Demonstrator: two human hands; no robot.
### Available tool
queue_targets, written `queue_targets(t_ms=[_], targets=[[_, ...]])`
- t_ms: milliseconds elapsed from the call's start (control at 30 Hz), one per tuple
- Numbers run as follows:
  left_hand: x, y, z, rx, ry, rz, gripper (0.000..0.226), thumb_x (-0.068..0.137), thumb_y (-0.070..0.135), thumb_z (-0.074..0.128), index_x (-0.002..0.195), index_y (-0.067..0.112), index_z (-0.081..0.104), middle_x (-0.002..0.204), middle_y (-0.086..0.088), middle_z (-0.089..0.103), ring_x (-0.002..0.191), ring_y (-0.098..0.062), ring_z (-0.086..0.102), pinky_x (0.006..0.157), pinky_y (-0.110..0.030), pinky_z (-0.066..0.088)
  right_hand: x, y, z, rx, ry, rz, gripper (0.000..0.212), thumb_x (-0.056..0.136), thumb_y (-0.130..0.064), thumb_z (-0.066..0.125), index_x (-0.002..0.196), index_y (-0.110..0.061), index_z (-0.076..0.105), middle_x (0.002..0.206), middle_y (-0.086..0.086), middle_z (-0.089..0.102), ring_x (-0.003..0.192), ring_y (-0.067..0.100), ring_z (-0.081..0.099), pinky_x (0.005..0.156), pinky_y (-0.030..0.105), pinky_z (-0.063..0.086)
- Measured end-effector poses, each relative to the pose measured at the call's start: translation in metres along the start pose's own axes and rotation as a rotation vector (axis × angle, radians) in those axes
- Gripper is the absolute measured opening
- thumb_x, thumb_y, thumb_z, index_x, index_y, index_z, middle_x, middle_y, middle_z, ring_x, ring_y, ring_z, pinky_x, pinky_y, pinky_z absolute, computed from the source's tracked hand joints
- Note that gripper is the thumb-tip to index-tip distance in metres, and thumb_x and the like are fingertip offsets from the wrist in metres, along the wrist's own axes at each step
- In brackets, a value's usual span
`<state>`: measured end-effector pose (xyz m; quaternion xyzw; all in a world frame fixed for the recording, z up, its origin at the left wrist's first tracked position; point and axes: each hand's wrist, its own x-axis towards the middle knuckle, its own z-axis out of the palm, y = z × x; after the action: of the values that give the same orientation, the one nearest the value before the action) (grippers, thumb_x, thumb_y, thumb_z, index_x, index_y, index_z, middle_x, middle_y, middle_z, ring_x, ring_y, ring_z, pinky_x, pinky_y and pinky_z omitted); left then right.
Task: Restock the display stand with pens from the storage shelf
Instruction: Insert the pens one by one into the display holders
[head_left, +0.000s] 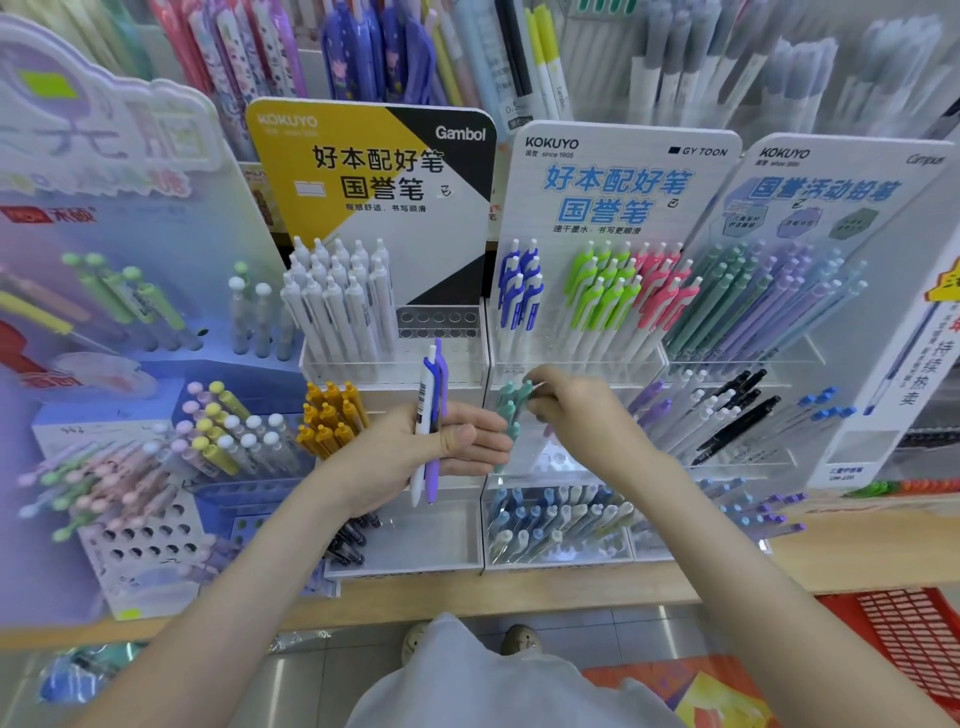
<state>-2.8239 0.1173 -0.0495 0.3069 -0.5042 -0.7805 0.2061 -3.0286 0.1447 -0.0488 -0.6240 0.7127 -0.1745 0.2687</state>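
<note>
Fingers of the left hand are curled round two pens held upright, a white pen with a blue clip and a purple pen; the thumb lies across their barrels. Just to its right, the right hand pinches with its fingertips at the tops of the teal pens, which stand in the middle tier of the display stand.

Nearest, below the arms, are a grey shirt and a red basket on the floor at the right. The wooden shelf carries the stands, set close to its front edge. In the display stand's lowest tier, under the right hand, lean blue-grey pens. Left of the left hand stand orange pens in the neighbouring yellow-and-black stand. Higher up, its top tier holds white pens beside a row of round holes. The display stand's top tier holds blue-clipped pens, green pens and pink pens. Farther back hang blurred packets of pens.
</note>
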Motion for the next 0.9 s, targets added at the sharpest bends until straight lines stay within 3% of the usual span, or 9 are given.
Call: queue_targets(t_ms=[100,200,267,400,500,600,700,800,900], targets=[[0.002,0.004,0.006,0.021,-0.098,-0.027,0.027,0.086,0.015,0.053,0.109,0.003,0.062,0.101,-0.013,0.073,0.099,-0.027,0.069,0.083,-0.03,0.056,-0.017,-0.016,-0.021,0.207,0.134,-0.124,0.02,0.094,-0.017,0.054,0.114,-0.017,0.059,0.09,-0.004,0.069,0.081,0.013,0.066,0.078,0.026,0.051],[0.009,0.008,0.017,0.029,-0.217,-0.046,0.025,0.086,0.02,0.065,0.105,0.005,0.064,0.099,-0.011,0.073,0.098,-0.026,0.07,0.082,-0.03,0.056,-0.027,-0.036,-0.029,0.527,-0.095,-0.188,0.029,0.093,-0.007,0.055,0.114,-0.026,0.059,0.1,-0.008,0.068,0.094,0.004,0.064,0.078,0.014,0.048],[0.014,0.012,0.025,0.003,-0.277,-0.04,0.037,0.075,0.032,0.075,0.101,0.007,0.067,0.097,-0.011,0.074,0.095,-0.025,0.071,0.08,-0.029,0.056,-0.029,-0.038,-0.025,0.633,-0.203,-0.199,0.032,0.092,0.002,0.052,0.111,-0.023,0.061,0.1,-0.005,0.069,0.096,0.005,0.064,0.083,0.016,0.047],[0.021,0.019,0.032,-0.024,-0.33,-0.049,0.054,0.069,0.038,0.078,0.107,0.003,0.063,0.097,-0.01,0.074,0.094,-0.024,0.071,0.079,-0.028,0.056,-0.033,-0.031,-0.035,0.816,-0.137,-0.181,0.02,0.087,0.005,0.057,0.098,-0.011,0.064,0.089,-0.002,0.071,0.085,0.011,0.065,0.079,0.02,0.049],[0.025,0.022,0.035,0.015,-0.305,-0.045,0.044,0.077,0.03,0.071,0.111,0.003,0.06,0.098,-0.009,0.073,0.095,-0.024,0.07,0.081,-0.028,0.055,-0.037,-0.022,-0.045,0.846,-0.083,-0.212,0.009,0.085,-0.006,0.063,0.092,-0.012,0.062,0.084,-0.002,0.07,0.082,0.015,0.065,0.077,0.026,0.05],[0.025,0.023,0.032,0.081,-0.156,0.002,0.028,0.083,0.02,0.056,0.108,0.007,0.063,0.098,-0.007,0.074,0.096,-0.022,0.07,0.083,-0.028,0.056,-0.041,-0.005,-0.06,0.942,0.147,-0.167,0.012,0.084,-0.017,0.061,0.09,-0.01,0.053,0.08,0.003,0.071,0.077,0.019,0.067,0.072,0.029,0.055],[0.024,0.02,0.025,0.069,-0.03,0.062,0.032,0.084,0.019,0.053,0.109,0.001,0.063,0.103,-0.014,0.072,0.099,-0.026,0.07,0.083,-0.029,0.057,-0.047,0.022,-0.074,0.87,0.305,-0.098,0.012,0.085,-0.016,0.062,0.094,-0.011,0.056,0.08,0.004,0.071,0.072,0.024,0.066,0.072,0.033,0.056],[0.025,0.017,0.024,0.068,0.021,0.077,0.035,0.084,0.018,0.053,0.11,-0.004,0.062,0.105,-0.02,0.07,0.097,-0.027,0.07,0.079,-0.026,0.057,-0.052,0.046,-0.073,0.732,0.302,-0.02,0.006,0.088,-0.001,0.06,0.092,-0.006,0.061,0.083,0.01,0.071,0.078,0.027,0.067,0.074,0.031,0.056],[0.028,0.014,0.024,0.037,0.053,0.1,0.032,0.084,0.018,0.052,0.109,-0.001,0.062,0.104,-0.019,0.071,0.097,-0.027,0.07,0.079,-0.027,0.057,-0.055,0.062,-0.06,0.636,0.273,0.045,0.008,0.087,0.001,0.06,0.087,-0.005,0.064,0.082,0.012,0.071,0.073,0.02,0.069,0.074,0.029,0.055]])
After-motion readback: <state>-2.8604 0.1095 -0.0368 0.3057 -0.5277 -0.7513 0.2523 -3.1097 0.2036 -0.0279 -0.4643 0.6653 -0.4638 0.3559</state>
